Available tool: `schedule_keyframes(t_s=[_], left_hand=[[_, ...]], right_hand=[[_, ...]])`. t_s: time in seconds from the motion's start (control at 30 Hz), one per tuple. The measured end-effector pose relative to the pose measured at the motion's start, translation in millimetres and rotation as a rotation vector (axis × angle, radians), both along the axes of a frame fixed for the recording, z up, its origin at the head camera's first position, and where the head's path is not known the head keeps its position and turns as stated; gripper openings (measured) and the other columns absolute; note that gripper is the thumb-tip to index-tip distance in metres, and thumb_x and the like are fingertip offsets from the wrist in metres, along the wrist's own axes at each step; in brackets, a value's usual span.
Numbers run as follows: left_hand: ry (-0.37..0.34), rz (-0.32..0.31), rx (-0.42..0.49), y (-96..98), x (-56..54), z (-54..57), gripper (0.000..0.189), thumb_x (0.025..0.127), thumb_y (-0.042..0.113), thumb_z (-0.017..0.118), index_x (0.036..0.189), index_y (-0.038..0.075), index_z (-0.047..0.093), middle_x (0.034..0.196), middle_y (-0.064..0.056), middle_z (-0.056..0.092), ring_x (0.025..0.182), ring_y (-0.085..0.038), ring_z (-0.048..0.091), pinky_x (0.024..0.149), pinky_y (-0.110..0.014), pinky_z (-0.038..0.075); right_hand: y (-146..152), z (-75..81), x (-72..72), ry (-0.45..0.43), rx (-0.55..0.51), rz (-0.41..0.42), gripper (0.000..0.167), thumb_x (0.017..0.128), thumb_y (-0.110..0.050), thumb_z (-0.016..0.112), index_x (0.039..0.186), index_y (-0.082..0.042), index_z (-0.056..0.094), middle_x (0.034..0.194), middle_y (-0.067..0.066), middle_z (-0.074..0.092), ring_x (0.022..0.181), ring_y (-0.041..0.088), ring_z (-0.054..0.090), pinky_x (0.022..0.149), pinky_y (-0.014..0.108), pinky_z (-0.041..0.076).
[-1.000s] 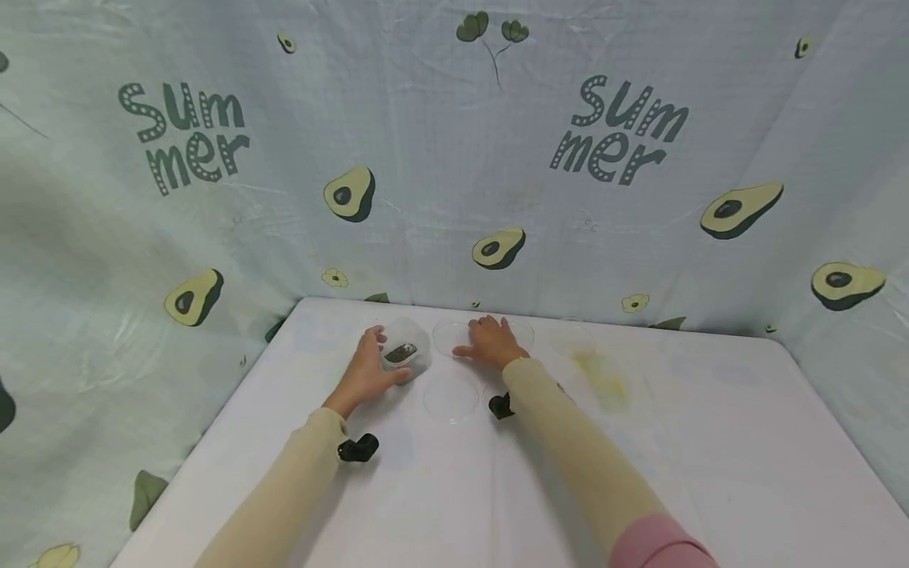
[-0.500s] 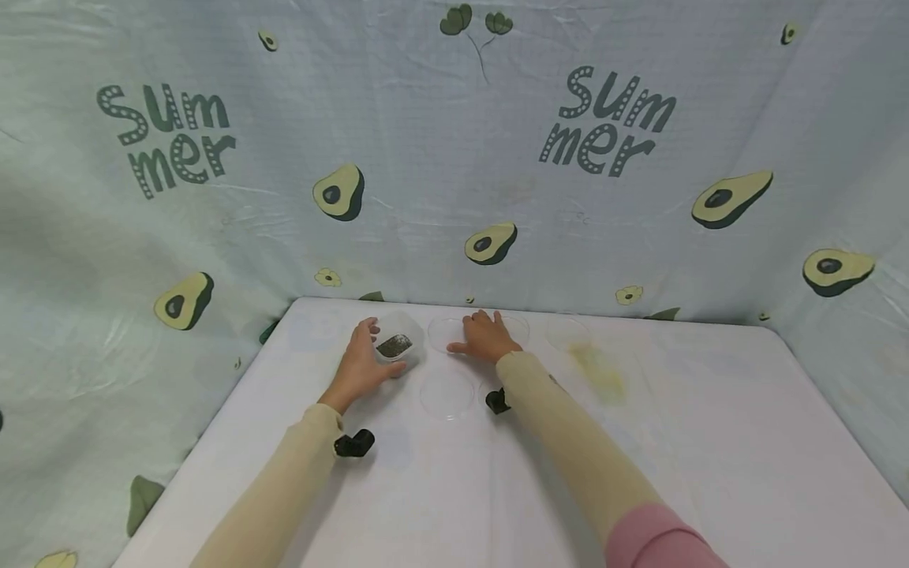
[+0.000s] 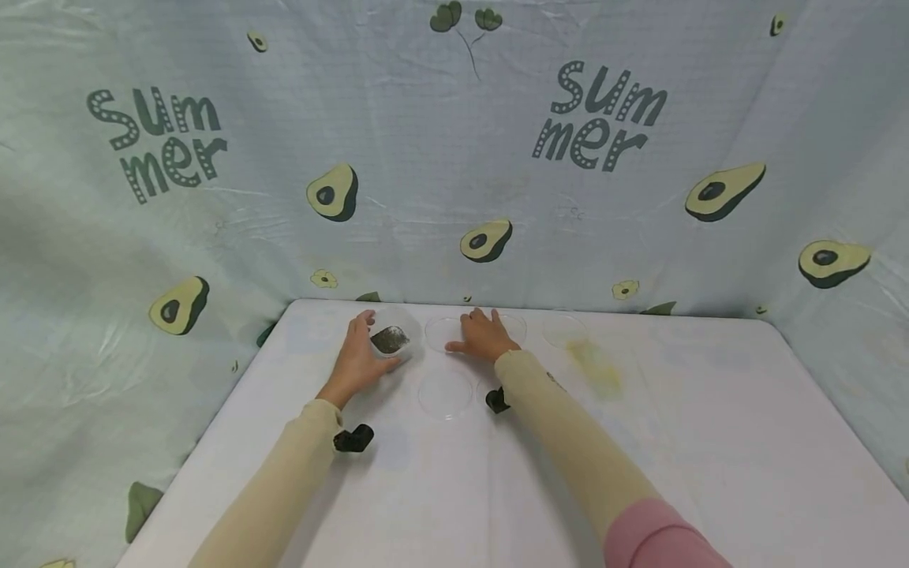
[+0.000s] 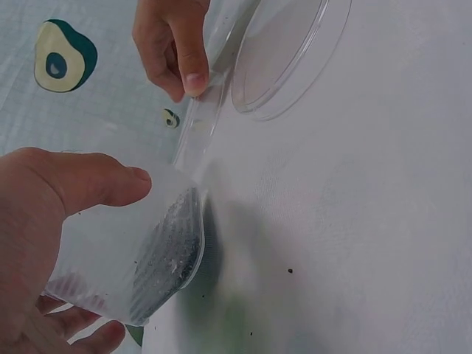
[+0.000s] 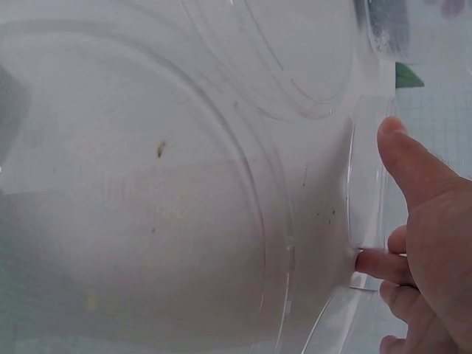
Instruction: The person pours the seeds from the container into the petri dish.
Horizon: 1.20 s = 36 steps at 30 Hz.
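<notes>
Tub [image 4: 118, 243] in left hand [image 3: 357, 364], right hand [image 3: 486, 337] loose against dish [image 5: 363, 173], far table edge [image 3: 639, 317] just beyond

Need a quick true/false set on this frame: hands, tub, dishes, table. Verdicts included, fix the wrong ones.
1. The left hand holds a plastic tub. True.
2. The tub is empty. False: dark grains are in it.
3. A yellowish stain lies to the right of the right hand. True.
4. The right hand also holds the tub. False: it is at the clear dishes near the table's far edge.
5. A dark speck lies on the table. True.
</notes>
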<state>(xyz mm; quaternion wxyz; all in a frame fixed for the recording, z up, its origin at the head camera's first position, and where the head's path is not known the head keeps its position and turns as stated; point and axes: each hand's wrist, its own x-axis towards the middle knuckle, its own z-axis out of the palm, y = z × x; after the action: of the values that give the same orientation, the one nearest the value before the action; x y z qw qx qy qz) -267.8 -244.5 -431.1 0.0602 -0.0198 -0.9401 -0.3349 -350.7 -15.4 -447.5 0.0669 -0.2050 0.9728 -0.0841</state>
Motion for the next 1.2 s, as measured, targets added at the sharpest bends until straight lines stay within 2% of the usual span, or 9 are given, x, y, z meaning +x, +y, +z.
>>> schedule_keyframes(t_s=[0.23,0.43,0.6,0.87,1.2], left_hand=[[0.016,-0.004,-0.011,-2.1,-0.4,0.5,0.096,0.079,0.021,0.08,0.149,0.003,0.017,0.145,-0.024,0.03,0.133,-0.041,0.038,0.11,-0.054,0.035],[-0.007,0.0,-0.001,-1.3,-1.7,1.7,0.097,0.079,0.022,0.079,0.151,0.005,0.015,0.147,-0.023,0.03,0.135,-0.04,0.037,0.111,-0.055,0.034],[-0.014,0.008,-0.003,-0.1,-4.5,3.0,0.099,0.079,0.022,0.079,0.151,0.006,0.014,0.148,-0.021,0.029,0.136,-0.038,0.036,0.112,-0.054,0.033],[0.012,0.011,-0.002,2.7,-11.3,4.7,0.1,0.078,0.021,0.08,0.152,0.007,0.013,0.148,-0.02,0.031,0.137,-0.038,0.036,0.113,-0.053,0.032],[0.052,-0.016,-0.016,6.7,-16.0,6.2,0.099,0.076,0.017,0.081,0.151,0.004,0.017,0.149,-0.019,0.032,0.137,-0.038,0.036,0.114,-0.052,0.031]], right_hand=[[0.7,-5.6,-3.4,0.047,0.019,-0.002,0.075,0.087,-0.058,0.061,0.136,-0.002,0.051,0.142,0.016,0.05,0.14,0.028,0.039,0.12,0.054,0.016],[2.6,-5.4,-1.9,0.045,0.023,-0.014,0.082,0.086,-0.059,0.061,0.143,-0.002,0.044,0.146,0.016,0.048,0.141,0.028,0.038,0.121,0.054,0.015],[2.0,-2.5,0.2,0.043,0.037,-0.017,0.08,0.086,-0.059,0.06,0.142,-0.003,0.047,0.146,0.015,0.048,0.142,0.027,0.036,0.121,0.054,0.015],[2.0,-2.3,-1.6,0.035,0.037,-0.02,0.081,0.086,-0.06,0.059,0.142,-0.002,0.047,0.146,0.016,0.047,0.142,0.028,0.036,0.12,0.055,0.016],[-0.6,-1.5,-4.1,0.001,0.051,-0.036,0.081,0.086,-0.06,0.06,0.143,-0.004,0.045,0.147,0.014,0.047,0.143,0.026,0.036,0.12,0.058,0.014]])
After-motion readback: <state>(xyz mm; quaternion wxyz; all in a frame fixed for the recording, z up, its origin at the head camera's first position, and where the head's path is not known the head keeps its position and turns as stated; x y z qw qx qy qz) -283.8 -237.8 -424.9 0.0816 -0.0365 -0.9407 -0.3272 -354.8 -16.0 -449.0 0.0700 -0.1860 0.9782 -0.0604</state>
